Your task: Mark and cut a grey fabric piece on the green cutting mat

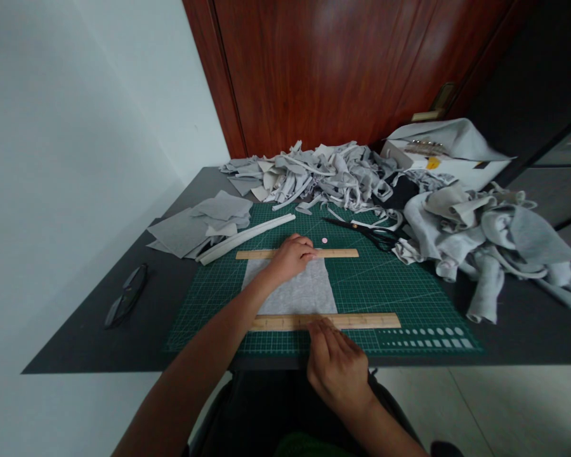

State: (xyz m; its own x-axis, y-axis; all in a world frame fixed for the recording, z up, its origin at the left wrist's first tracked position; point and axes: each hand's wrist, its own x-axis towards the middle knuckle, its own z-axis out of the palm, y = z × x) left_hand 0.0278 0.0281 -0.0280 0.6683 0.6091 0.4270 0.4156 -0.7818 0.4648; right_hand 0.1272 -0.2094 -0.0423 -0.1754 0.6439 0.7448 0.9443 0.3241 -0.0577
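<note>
A square of grey knit fabric (309, 289) lies flat on the green cutting mat (385, 285). One wooden ruler (340, 253) crosses its far edge, and a second wooden ruler (368, 320) lies along its near edge. My left hand (292, 257) reaches over the fabric, fingers bent and pressed together on the far ruler. At the near ruler, my right hand (337, 362) is closed with its fingertips on the wood; its palm side is hidden. A small pink disc (324, 240) sits just beyond the far ruler.
Black scissors (361, 231) lie at the mat's far right. Fabric scraps (333, 174) are heaped at the back, with more grey cloth (495, 235) at right beside a white box (447, 162). Flat grey pieces (200, 222), pale strips (247, 238) and glasses (127, 295) are at left.
</note>
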